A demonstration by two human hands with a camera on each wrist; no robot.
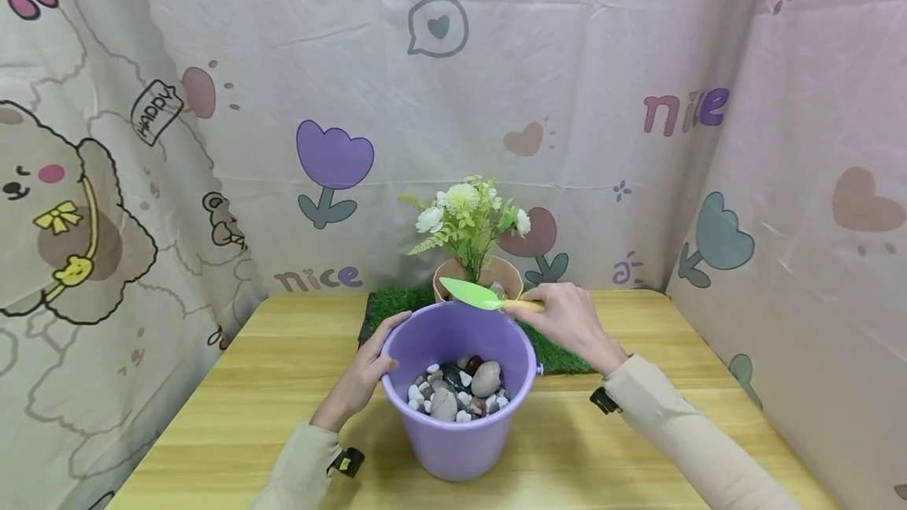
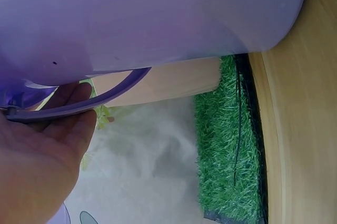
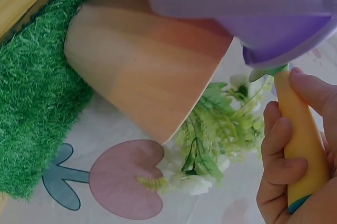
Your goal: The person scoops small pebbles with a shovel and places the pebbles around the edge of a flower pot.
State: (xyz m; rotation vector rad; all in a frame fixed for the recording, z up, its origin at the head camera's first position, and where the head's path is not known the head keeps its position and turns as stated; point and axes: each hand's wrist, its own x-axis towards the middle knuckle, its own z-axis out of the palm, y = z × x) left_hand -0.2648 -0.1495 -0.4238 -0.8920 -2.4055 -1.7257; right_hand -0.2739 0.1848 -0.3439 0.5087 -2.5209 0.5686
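My left hand holds the purple bucket by its left rim, thumb over the edge. In the left wrist view the bucket's handle crosses the fingers. Pebbles, white, grey and dark red, lie in the bucket's bottom. My right hand grips a small garden trowel by its yellow handle. Its green blade points left above the bucket's far rim, in front of the flower pot, and bears nothing visible.
Behind the bucket, the peach pot holds white flowers with green leaves. It stands on an artificial grass mat. The wooden table is bordered at the back and sides by a printed curtain.
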